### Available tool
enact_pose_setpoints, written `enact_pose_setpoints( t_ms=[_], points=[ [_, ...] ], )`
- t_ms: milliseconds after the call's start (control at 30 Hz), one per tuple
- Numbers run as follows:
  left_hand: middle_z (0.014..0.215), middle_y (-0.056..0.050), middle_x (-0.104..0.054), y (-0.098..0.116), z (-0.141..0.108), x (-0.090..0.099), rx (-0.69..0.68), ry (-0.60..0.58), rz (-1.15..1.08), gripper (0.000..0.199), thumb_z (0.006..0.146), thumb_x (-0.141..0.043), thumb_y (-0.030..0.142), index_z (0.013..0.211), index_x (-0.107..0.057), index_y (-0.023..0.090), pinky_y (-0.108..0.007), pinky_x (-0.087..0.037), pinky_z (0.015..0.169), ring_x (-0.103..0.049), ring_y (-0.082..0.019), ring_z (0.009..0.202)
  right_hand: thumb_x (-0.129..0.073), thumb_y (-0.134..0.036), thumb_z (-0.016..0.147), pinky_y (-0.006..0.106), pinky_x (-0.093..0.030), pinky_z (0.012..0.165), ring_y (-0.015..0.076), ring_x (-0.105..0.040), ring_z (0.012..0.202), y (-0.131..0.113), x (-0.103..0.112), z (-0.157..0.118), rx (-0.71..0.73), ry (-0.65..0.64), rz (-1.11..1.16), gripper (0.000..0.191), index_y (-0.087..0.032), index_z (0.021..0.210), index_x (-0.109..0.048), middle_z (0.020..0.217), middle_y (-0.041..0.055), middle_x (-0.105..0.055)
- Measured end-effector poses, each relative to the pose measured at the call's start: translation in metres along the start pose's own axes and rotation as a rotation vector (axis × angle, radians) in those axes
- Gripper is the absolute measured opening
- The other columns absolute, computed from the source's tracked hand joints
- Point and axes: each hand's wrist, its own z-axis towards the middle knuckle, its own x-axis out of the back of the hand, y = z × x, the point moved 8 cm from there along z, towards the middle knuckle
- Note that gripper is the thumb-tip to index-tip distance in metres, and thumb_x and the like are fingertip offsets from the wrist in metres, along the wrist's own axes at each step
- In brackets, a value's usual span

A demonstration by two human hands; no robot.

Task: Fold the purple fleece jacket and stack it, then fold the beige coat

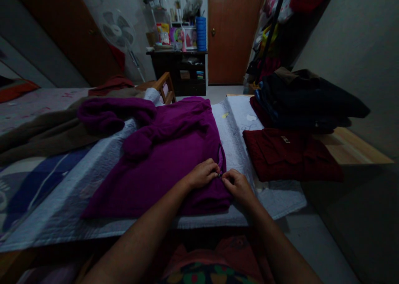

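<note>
The left hand (203,174) and right hand (239,185) nearly meet, each pinching at the side edge of a purple garment (177,163), which lies on a pale quilted cloth (234,149), near a folded dark-red garment (293,157).

At the centre we see a purple long-sleeved garment (177,157) of matt, fleecy-looking cloth; at eight o'clock, a pale-blue quilted cloth bedcover (73,209), puckered; at three, a pale, smooth-looking wooden board (357,150); at one, a reddish-brown wooden door (233,37), faintly glossy.
</note>
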Motion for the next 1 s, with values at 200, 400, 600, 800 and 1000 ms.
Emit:
enact_pose_setpoints(
  t_ms=[200,400,600,800,1000],
  points=[
    [0.095,-0.002,-0.054,-0.003,0.001,-0.003,0.0,0.009,0.048,0.01,0.086,-0.056,0.018,0.094,-0.063,0.02,-0.026,-0.044,0.085,-0.054,-0.016,0.093,-0.054,-0.017,0.081,0.026,-0.041,0.068,0.0148,-0.054,0.072,-0.001,0.0,0.0,0.043,-0.025,-0.006,0.011,-0.019,0.078,-0.064,0.075,0.0012,-0.057],
    [0.096,-0.003,-0.055,-0.002,-0.001,0.0,-0.03,0.028,-0.027,0.016,0.082,-0.058,0.013,0.095,-0.065,0.019,-0.027,-0.045,0.085,-0.055,-0.016,0.093,-0.053,-0.017,0.082,0.026,-0.041,0.068,0.0145,-0.055,0.072,-0.001,0.0,-0.001,0.051,-0.015,0.003,0.011,-0.019,0.078,-0.063,0.075,0.0009,-0.056],
    [0.097,-0.003,-0.056,-0.001,-0.004,0.004,-0.028,0.047,-0.076,0.023,0.077,-0.059,0.009,0.098,-0.064,0.018,-0.026,-0.046,0.081,-0.056,-0.015,0.088,-0.054,-0.021,0.083,0.026,-0.04,0.067,0.0147,-0.054,0.071,0.002,0.0,-0.001,0.008,0.0,0.028,0.01,-0.019,0.078,-0.063,0.075,0.0004,-0.057],
    [0.089,-0.001,-0.055,-0.003,-0.003,0.003,-0.028,0.076,-0.105,0.013,0.076,-0.059,0.008,0.084,-0.063,0.018,-0.026,-0.044,0.08,-0.055,-0.015,0.087,-0.055,-0.028,0.082,0.025,-0.039,0.061,0.0144,-0.05,0.064,0.009,-0.002,0.006,-0.097,0.031,0.085,0.01,-0.019,0.083,-0.06,0.068,-0.002,-0.053],
    [0.088,-0.001,-0.056,-0.008,-0.005,-0.001,-0.048,0.144,-0.198,0.012,0.078,-0.058,0.009,0.082,-0.064,0.018,-0.026,-0.044,0.081,-0.055,-0.015,0.089,-0.055,-0.02,0.076,0.03,-0.041,0.073,0.0181,-0.055,0.079,0.001,-0.007,0.016,-0.029,0.0,-0.041,0.014,-0.019,0.085,-0.066,0.081,0.0029,-0.06]
  ],
)
